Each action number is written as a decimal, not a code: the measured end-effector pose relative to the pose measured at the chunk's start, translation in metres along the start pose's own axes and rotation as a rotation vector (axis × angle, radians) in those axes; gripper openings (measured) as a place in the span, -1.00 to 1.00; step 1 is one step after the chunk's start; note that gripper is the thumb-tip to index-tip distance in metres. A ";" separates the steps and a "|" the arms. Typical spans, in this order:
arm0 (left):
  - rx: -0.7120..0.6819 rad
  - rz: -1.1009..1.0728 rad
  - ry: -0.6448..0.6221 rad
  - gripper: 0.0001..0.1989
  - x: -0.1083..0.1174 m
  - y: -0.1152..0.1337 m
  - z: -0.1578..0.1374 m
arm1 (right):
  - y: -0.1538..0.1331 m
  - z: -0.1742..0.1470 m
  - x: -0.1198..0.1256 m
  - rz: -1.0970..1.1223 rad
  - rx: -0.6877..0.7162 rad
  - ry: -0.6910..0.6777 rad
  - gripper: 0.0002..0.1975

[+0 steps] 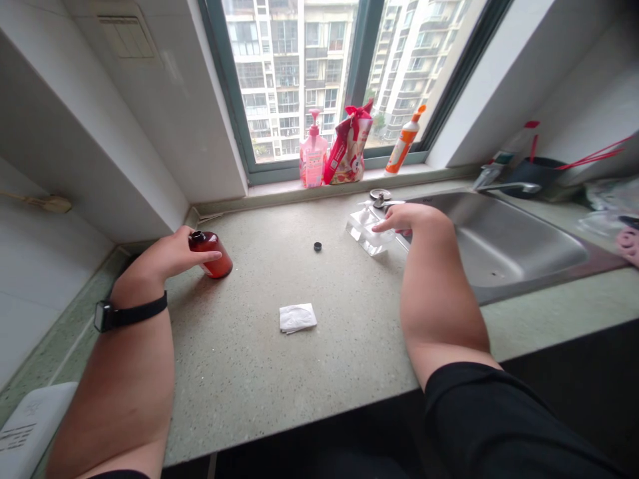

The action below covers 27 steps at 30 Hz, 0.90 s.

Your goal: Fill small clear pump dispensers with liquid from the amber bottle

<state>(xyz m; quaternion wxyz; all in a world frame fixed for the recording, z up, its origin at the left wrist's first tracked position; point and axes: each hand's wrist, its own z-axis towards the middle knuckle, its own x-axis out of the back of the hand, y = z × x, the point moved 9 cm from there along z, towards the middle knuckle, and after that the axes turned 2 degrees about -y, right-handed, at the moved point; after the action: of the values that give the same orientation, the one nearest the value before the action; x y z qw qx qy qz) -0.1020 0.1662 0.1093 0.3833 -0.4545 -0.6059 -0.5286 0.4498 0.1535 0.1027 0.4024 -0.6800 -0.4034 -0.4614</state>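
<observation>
My left hand (180,256) is closed around an amber-brown bottle (218,256) with an open neck, at the left of the counter. My right hand (407,218) grips a clear, square-sided pump bottle (367,233) beside the sink; its thumb lies across the near side and the other fingers are mostly hidden. Between the two bottles lies a small black cap (317,247). A folded white tissue (298,318) rests closer to me on the speckled counter (249,372).
On the window sill stand a pink pump bottle (313,159), a red bag (349,150) and an orange-and-white bottle (403,143). To the right is a steel sink (519,239) with a tap (509,187). A white box (32,432) sits at the lower left.
</observation>
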 end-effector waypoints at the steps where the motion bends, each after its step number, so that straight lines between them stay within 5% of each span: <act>1: -0.013 -0.004 0.003 -0.09 0.000 0.000 0.001 | 0.002 0.001 -0.006 0.007 -0.021 -0.068 -0.64; 3: -0.034 -0.013 0.030 -0.02 0.004 0.001 0.000 | 0.005 0.002 -0.016 0.008 -0.056 -0.190 -0.67; 7: -0.051 -0.040 0.202 0.05 0.027 0.007 -0.014 | -0.001 0.007 -0.017 -0.029 -0.038 -0.185 -0.69; 12: -0.309 -0.157 0.758 -0.31 0.080 0.044 -0.072 | -0.016 -0.002 -0.005 -0.031 0.039 -0.114 -0.74; 15: -0.450 -0.197 0.891 -0.48 0.086 0.072 -0.101 | -0.043 -0.021 0.005 -0.038 0.144 -0.084 -0.75; 20: -0.578 -0.223 0.692 -0.52 0.044 0.117 -0.099 | -0.113 -0.065 0.012 -0.098 0.377 0.063 -0.75; 24: -0.882 -0.282 0.614 -0.34 -0.010 0.154 -0.095 | -0.169 -0.092 -0.007 -0.100 0.543 0.103 -0.74; 27: -0.946 -0.279 0.539 -0.20 -0.052 0.164 -0.080 | -0.197 -0.102 -0.026 -0.102 0.613 0.112 -0.74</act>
<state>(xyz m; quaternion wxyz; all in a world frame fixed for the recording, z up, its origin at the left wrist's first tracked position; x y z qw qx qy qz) 0.0684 0.0843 0.1194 0.2053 -0.3412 -0.2379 -0.8859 0.2313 0.1237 0.1379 0.5866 -0.4796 -0.5345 -0.3745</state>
